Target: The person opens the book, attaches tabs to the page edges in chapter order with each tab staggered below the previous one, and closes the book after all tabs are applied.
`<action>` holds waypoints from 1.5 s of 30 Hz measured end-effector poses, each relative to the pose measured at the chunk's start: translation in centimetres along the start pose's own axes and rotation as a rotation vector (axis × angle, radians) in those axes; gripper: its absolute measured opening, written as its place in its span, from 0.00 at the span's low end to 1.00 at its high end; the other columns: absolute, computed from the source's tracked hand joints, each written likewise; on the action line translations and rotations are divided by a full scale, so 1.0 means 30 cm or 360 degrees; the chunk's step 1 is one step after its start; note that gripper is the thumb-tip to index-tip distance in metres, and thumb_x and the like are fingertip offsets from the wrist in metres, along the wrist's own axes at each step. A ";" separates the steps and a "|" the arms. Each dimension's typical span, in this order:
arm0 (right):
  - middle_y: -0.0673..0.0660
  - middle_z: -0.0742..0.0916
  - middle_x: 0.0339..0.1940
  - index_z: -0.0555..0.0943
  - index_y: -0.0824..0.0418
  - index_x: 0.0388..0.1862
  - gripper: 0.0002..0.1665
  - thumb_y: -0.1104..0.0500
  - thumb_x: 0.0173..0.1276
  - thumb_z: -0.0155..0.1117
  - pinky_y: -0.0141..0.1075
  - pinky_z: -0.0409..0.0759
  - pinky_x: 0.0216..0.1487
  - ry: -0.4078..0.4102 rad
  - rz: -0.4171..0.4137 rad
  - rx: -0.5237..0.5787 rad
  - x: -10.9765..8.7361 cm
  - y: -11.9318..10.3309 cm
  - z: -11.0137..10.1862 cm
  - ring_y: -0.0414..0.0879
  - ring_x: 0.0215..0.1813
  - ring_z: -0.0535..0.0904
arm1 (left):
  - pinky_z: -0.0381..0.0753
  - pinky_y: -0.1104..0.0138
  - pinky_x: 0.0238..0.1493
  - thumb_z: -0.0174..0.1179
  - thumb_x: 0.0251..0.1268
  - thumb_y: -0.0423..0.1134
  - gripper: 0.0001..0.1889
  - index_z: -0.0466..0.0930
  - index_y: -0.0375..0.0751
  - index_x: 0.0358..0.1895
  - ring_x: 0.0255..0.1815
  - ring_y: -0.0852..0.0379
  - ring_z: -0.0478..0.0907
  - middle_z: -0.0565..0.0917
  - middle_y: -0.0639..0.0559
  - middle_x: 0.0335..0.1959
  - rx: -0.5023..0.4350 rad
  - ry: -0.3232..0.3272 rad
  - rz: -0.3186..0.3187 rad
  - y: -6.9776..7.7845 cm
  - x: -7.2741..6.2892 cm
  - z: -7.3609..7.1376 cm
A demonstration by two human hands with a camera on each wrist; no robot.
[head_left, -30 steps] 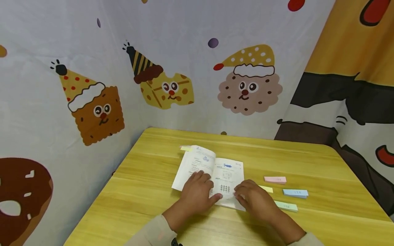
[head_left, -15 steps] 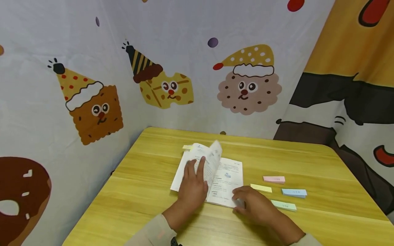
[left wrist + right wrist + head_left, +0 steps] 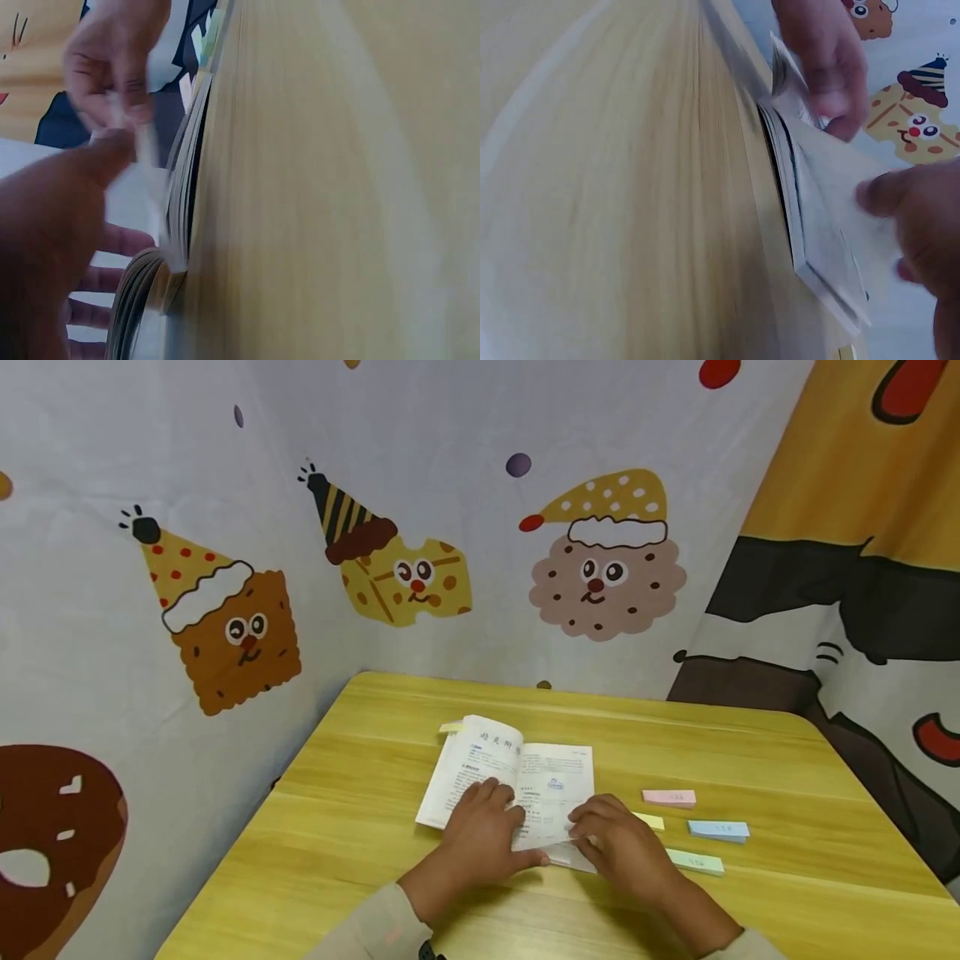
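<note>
An open book (image 3: 487, 747) with printed pages lies on the table, and a yellow sticky tab (image 3: 451, 727) juts from its upper left edge. My left hand (image 3: 483, 827) rests on the left page with fingers extended, its thumb reaching across to the bottom edge of the right side. At the lower right corner my right hand (image 3: 626, 847) pinches a page (image 3: 551, 817), raised off the leaves below. The right wrist view shows this raised page (image 3: 836, 165) sloping up from the stack toward the right thumb. Blur softens the page (image 3: 154, 176) in the left wrist view.
Right of the book lie pads of sticky notes: pink (image 3: 669, 797), yellow (image 3: 651, 822), blue (image 3: 717, 830) and green (image 3: 696, 862). The wooden table (image 3: 787, 777) backs onto a cartoon-printed cloth (image 3: 465, 460).
A page that stood half turned under my left hand now lies flat on the left. The left hand came down and rightward; the right hand has lifted another page at its corner.
</note>
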State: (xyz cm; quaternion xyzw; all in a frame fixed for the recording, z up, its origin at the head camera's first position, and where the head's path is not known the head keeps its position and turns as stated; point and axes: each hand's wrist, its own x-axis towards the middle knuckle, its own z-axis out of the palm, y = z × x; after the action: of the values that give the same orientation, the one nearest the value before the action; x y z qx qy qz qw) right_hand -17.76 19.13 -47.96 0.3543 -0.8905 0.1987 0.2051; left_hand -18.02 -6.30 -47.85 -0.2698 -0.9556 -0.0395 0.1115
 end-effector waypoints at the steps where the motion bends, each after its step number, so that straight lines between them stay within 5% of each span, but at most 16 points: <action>1: 0.45 0.85 0.48 0.84 0.49 0.31 0.19 0.65 0.48 0.86 0.35 0.82 0.45 0.0096 -0.0032 -0.0011 0.002 -0.002 0.002 0.43 0.53 0.79 | 0.68 0.50 0.69 0.54 0.63 0.77 0.32 0.87 0.53 0.47 0.65 0.48 0.71 0.78 0.52 0.55 0.0025 0.0001 0.0004 0.001 0.000 0.001; 4: 0.49 0.81 0.50 0.77 0.53 0.35 0.28 0.65 0.42 0.88 0.32 0.80 0.40 0.0289 -0.0022 -0.0018 0.005 -0.013 0.007 0.45 0.49 0.79 | 0.70 0.51 0.67 0.56 0.68 0.69 0.26 0.87 0.52 0.47 0.63 0.49 0.72 0.79 0.53 0.54 0.0073 0.0037 -0.0016 0.001 0.002 0.008; 6: 0.49 0.81 0.50 0.75 0.53 0.37 0.29 0.61 0.43 0.89 0.33 0.81 0.39 0.0274 0.0035 0.0001 0.003 -0.022 0.008 0.46 0.49 0.80 | 0.72 0.53 0.64 0.56 0.73 0.61 0.23 0.85 0.48 0.53 0.61 0.50 0.74 0.81 0.52 0.53 0.0047 0.0091 -0.0069 0.002 0.005 0.011; 11: 0.50 0.86 0.54 0.84 0.54 0.43 0.21 0.52 0.54 0.84 0.45 0.81 0.56 -0.0272 0.0216 0.0098 -0.010 -0.028 0.008 0.49 0.58 0.82 | 0.82 0.59 0.50 0.63 0.71 0.45 0.37 0.59 0.39 0.78 0.59 0.46 0.77 0.78 0.41 0.59 -0.0144 0.0388 -0.0302 0.000 0.003 0.007; 15: 0.53 0.87 0.55 0.88 0.57 0.45 0.16 0.55 0.60 0.80 0.49 0.79 0.59 -0.0504 0.0235 0.0120 -0.018 -0.018 0.007 0.51 0.58 0.82 | 0.70 0.52 0.68 0.70 0.62 0.36 0.46 0.55 0.50 0.82 0.76 0.35 0.58 0.63 0.34 0.72 0.0007 0.0549 -0.0429 -0.012 0.005 0.007; 17: 0.53 0.87 0.54 0.89 0.56 0.44 0.13 0.55 0.61 0.78 0.48 0.80 0.59 -0.0511 0.0220 0.0110 -0.019 -0.013 0.004 0.49 0.58 0.82 | 0.53 0.46 0.77 0.71 0.59 0.32 0.44 0.62 0.56 0.79 0.80 0.32 0.46 0.57 0.35 0.77 0.0131 0.0497 -0.0404 -0.016 0.009 0.000; 19: 0.52 0.88 0.54 0.90 0.55 0.44 0.10 0.57 0.63 0.77 0.48 0.80 0.58 -0.0514 0.0203 0.0123 -0.015 -0.010 -0.003 0.49 0.57 0.82 | 0.45 0.45 0.78 0.72 0.57 0.30 0.37 0.74 0.57 0.71 0.82 0.34 0.44 0.60 0.39 0.78 0.0217 0.0400 -0.0311 -0.019 0.009 -0.008; 22: 0.51 0.89 0.50 0.91 0.56 0.42 0.07 0.60 0.66 0.72 0.47 0.82 0.56 -0.0511 0.0140 0.0109 -0.007 -0.004 -0.010 0.48 0.54 0.84 | 0.53 0.51 0.77 0.70 0.59 0.31 0.18 0.86 0.52 0.52 0.78 0.40 0.59 0.74 0.47 0.68 0.0225 0.0288 -0.0134 -0.016 0.002 -0.014; 25: 0.48 0.90 0.43 0.90 0.58 0.41 0.06 0.63 0.68 0.70 0.44 0.83 0.51 -0.0494 0.0086 0.0071 -0.002 -0.002 -0.014 0.45 0.49 0.84 | 0.65 0.50 0.72 0.67 0.65 0.39 0.04 0.87 0.50 0.41 0.69 0.41 0.71 0.80 0.49 0.57 0.0139 0.0208 -0.0062 -0.009 -0.007 -0.010; 30: 0.40 0.86 0.37 0.87 0.51 0.36 0.08 0.64 0.64 0.75 0.39 0.83 0.45 -0.0413 0.0127 0.0044 -0.008 -0.002 -0.013 0.39 0.45 0.81 | 0.65 0.45 0.70 0.67 0.61 0.66 0.23 0.87 0.52 0.46 0.68 0.36 0.68 0.75 0.43 0.58 0.0011 0.0005 -0.0095 0.003 -0.012 -0.005; 33: 0.39 0.84 0.37 0.84 0.48 0.31 0.14 0.65 0.58 0.79 0.36 0.82 0.43 -0.0317 0.0153 0.0044 -0.013 -0.003 -0.010 0.37 0.44 0.79 | 0.63 0.44 0.71 0.67 0.55 0.71 0.27 0.87 0.54 0.45 0.68 0.35 0.66 0.73 0.43 0.58 0.0002 -0.0067 -0.0110 0.005 -0.011 -0.004; 36: 0.41 0.83 0.41 0.80 0.47 0.33 0.20 0.65 0.54 0.83 0.34 0.82 0.41 -0.0170 0.0163 0.0030 -0.017 -0.005 -0.005 0.39 0.47 0.79 | 0.62 0.44 0.71 0.66 0.60 0.67 0.21 0.87 0.55 0.42 0.68 0.35 0.66 0.73 0.42 0.60 -0.0019 -0.0070 -0.0123 0.003 -0.010 -0.001; 39: 0.50 0.81 0.55 0.78 0.53 0.49 0.31 0.66 0.48 0.86 0.32 0.82 0.36 -0.0015 0.0188 0.0040 -0.022 -0.006 -0.003 0.45 0.47 0.81 | 0.62 0.44 0.71 0.62 0.69 0.59 0.15 0.87 0.53 0.42 0.69 0.35 0.66 0.74 0.42 0.61 -0.0008 -0.0046 -0.0111 -0.001 -0.008 0.004; 42: 0.57 0.76 0.65 0.76 0.57 0.62 0.45 0.65 0.44 0.88 0.31 0.81 0.33 0.0064 0.0185 0.0018 -0.030 -0.002 -0.004 0.49 0.47 0.83 | 0.63 0.45 0.71 0.59 0.72 0.51 0.18 0.83 0.46 0.56 0.68 0.36 0.68 0.75 0.41 0.61 0.0009 0.0024 -0.0104 -0.003 -0.007 0.008; 45: 0.54 0.81 0.61 0.85 0.55 0.54 0.33 0.65 0.47 0.86 0.35 0.84 0.37 0.0041 0.0070 -0.0042 -0.034 0.004 -0.005 0.49 0.49 0.83 | 0.67 0.48 0.69 0.59 0.68 0.46 0.33 0.66 0.38 0.74 0.63 0.39 0.72 0.79 0.42 0.56 -0.0025 0.0191 -0.0124 -0.005 -0.004 0.016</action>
State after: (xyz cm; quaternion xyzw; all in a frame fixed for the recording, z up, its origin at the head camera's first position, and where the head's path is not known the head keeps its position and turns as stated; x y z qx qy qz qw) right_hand -17.12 19.85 -48.37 0.3291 -0.8979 0.1959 0.2169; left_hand -18.09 -6.41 -48.33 -0.2305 -0.9566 -0.0673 0.1650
